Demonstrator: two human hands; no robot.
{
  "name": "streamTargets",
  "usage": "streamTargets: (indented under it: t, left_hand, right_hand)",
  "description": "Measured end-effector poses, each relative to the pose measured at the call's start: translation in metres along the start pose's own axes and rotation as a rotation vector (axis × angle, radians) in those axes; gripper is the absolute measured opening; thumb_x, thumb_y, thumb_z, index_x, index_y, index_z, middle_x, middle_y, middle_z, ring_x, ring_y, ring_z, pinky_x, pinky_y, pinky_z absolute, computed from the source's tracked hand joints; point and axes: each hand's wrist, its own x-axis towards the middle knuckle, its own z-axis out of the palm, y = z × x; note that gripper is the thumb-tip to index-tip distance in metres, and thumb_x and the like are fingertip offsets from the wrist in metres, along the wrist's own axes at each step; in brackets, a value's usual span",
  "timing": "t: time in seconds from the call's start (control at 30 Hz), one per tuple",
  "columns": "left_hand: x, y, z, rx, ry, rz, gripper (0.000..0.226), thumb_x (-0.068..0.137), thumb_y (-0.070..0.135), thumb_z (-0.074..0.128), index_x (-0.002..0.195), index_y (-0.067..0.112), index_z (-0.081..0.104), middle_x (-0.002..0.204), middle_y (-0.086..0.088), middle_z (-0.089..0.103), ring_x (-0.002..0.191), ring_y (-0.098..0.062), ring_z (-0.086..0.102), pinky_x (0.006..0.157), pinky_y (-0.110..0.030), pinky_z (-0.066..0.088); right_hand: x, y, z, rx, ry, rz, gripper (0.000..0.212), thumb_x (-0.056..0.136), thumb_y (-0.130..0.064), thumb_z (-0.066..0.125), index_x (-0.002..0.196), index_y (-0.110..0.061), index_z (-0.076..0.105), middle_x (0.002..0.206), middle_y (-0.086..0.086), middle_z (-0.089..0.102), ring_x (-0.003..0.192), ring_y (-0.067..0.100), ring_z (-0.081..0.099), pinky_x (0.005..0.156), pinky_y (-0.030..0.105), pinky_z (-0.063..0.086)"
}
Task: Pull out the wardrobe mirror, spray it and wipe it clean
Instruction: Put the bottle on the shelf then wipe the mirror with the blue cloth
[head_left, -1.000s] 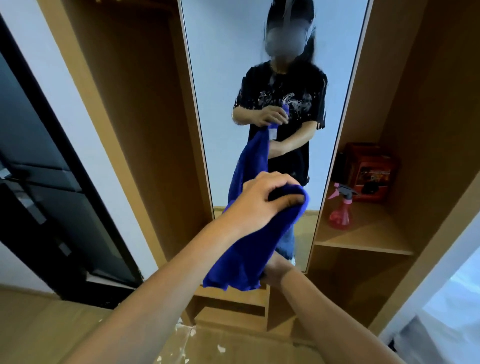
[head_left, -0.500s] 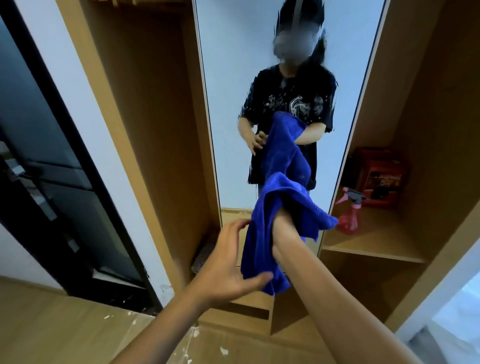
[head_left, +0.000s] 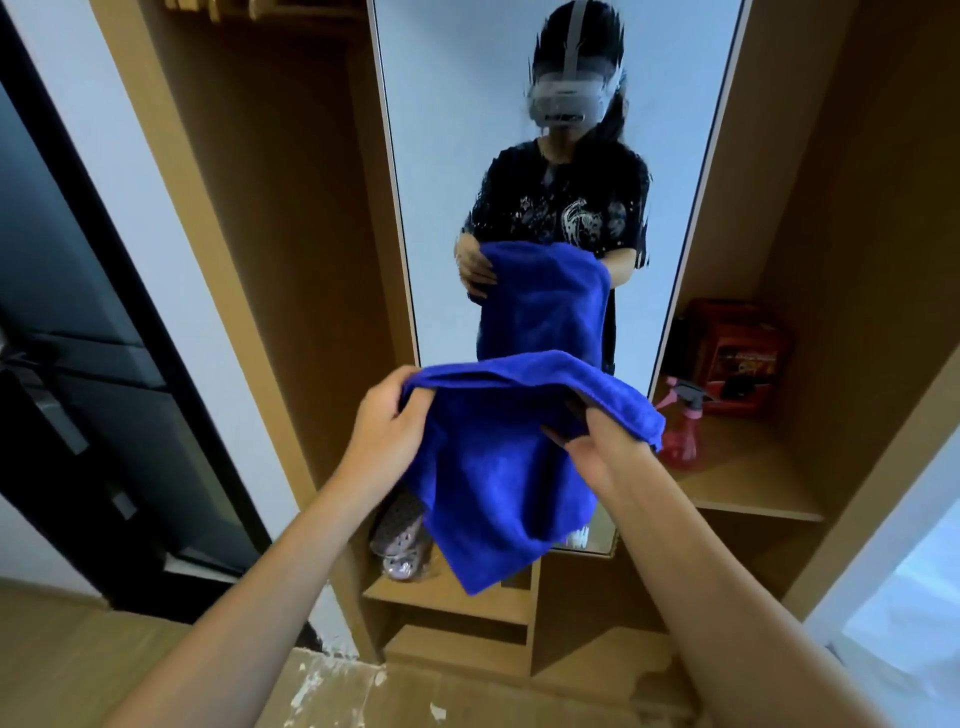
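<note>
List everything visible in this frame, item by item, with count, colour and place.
mirror: one, thin pale frame, upright in the wardrobe centre
cloth: one, blue, held in front of the mirror
spray bottle: one, pink, on the right shelf
box: one, red, behind the spray bottle
slipper: one seen, pale purple, low left compartment
wardrobe: one, brown wood
left hand: gripping the cloth's left edge
right hand: gripping the cloth's right edge

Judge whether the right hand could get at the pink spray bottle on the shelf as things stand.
Probably not straight away: the right hand is gripping the blue cloth with the left hand. The spray bottle stands unobstructed on the open shelf just beyond it.
</note>
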Motion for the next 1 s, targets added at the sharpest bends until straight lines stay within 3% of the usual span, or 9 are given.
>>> streamTargets:
  t: [0.1,0.23,0.3,0.47,0.57,0.63,0.77,0.87,1.0]
  left_hand:
    - [0.012,0.017,-0.01,0.019,-0.048,0.062,0.016,0.1,0.016,0.046,0.1,0.015,0.062,0.092,0.001,0.065,0.083,-0.009,0.06,0.07,-0.019,0.045]
    - [0.022,0.036,-0.012,-0.013,-0.051,0.137,0.02,0.099,0.01,0.045,0.101,0.019,0.063,0.094,0.007,0.066,0.09,-0.011,0.06,0.079,-0.024,0.046]
    - [0.026,0.044,-0.01,-0.025,-0.064,0.169,0.024,0.098,0.007,0.045,0.099,0.021,0.064,0.091,0.009,0.066,0.089,-0.011,0.06,0.081,-0.026,0.045]
    - [0.034,0.058,-0.01,-0.056,-0.096,0.235,0.025,0.097,0.006,0.046,0.095,0.022,0.065,0.087,0.01,0.066,0.087,-0.012,0.059,0.08,-0.028,0.044]
    - [0.037,0.065,-0.013,-0.092,-0.111,0.239,0.026,0.097,0.006,0.046,0.094,0.023,0.065,0.087,0.01,0.066,0.088,-0.013,0.06,0.081,-0.028,0.045]
    - [0.039,0.068,-0.015,-0.101,-0.111,0.235,0.025,0.098,0.008,0.047,0.092,0.025,0.065,0.085,0.011,0.065,0.087,-0.011,0.059,0.079,-0.024,0.045]
    - [0.048,0.064,-0.026,-0.044,-0.05,0.196,0.018,0.098,0.014,0.048,0.094,0.013,0.066,0.083,-0.001,0.064,0.081,-0.013,0.057,0.074,-0.025,0.043]
    - [0.053,0.059,-0.034,0.001,-0.035,0.184,0.019,0.098,0.017,0.05,0.094,0.01,0.067,0.083,-0.004,0.064,0.081,-0.017,0.057,0.074,-0.03,0.042]
    - [0.058,0.058,-0.04,0.035,-0.042,0.177,0.019,0.099,0.019,0.05,0.092,0.014,0.066,0.084,-0.002,0.064,0.084,-0.02,0.058,0.076,-0.03,0.044]
  right_hand:
    - [-0.001,-0.008,-0.006,0.036,-0.029,0.006,0.018,0.097,-0.003,0.048,0.107,-0.015,0.056,0.111,0.007,0.058,0.1,0.022,0.055,0.08,0.046,0.05]
    - [0.004,0.0,-0.017,-0.143,0.08,-0.002,0.025,0.097,-0.01,0.053,0.121,-0.015,0.05,0.113,0.003,0.053,0.085,0.016,0.054,0.09,0.038,0.05]
    - [0.007,0.004,-0.017,-0.222,0.122,0.014,0.03,0.094,-0.014,0.058,0.123,-0.009,0.049,0.118,0.003,0.056,0.082,0.013,0.054,0.078,0.031,0.05]
    - [0.004,-0.005,-0.012,-0.568,0.448,-0.388,0.1,0.069,-0.016,0.08,0.148,-0.021,0.018,0.145,0.01,0.019,0.131,0.029,0.025,0.109,0.047,0.03]
    - [0.005,-0.008,-0.009,-0.582,0.208,-0.591,0.051,0.076,-0.003,0.071,0.117,-0.032,0.06,0.149,-0.007,0.026,0.137,0.025,0.025,0.113,0.039,0.028]
    - [0.007,-0.007,-0.008,-0.653,0.062,-0.562,0.027,0.084,-0.003,0.065,0.096,-0.027,0.068,0.135,-0.014,0.044,0.128,0.018,0.034,0.1,0.015,0.031]
    - [-0.006,-0.021,-0.001,-0.653,0.031,-0.593,0.017,0.08,-0.017,0.074,0.076,-0.029,0.062,0.086,-0.008,0.062,0.094,0.019,0.05,0.077,0.029,0.044]
    - [-0.02,-0.041,0.002,-0.756,0.001,-0.612,0.015,0.078,-0.018,0.078,0.069,-0.022,0.066,0.061,-0.006,0.057,0.058,0.006,0.05,0.05,0.013,0.036]
    - [-0.031,-0.063,0.008,-0.946,-0.026,-0.689,0.013,0.08,-0.019,0.073,0.082,-0.03,0.077,0.072,-0.001,0.069,0.073,0.011,0.06,0.063,0.025,0.045]
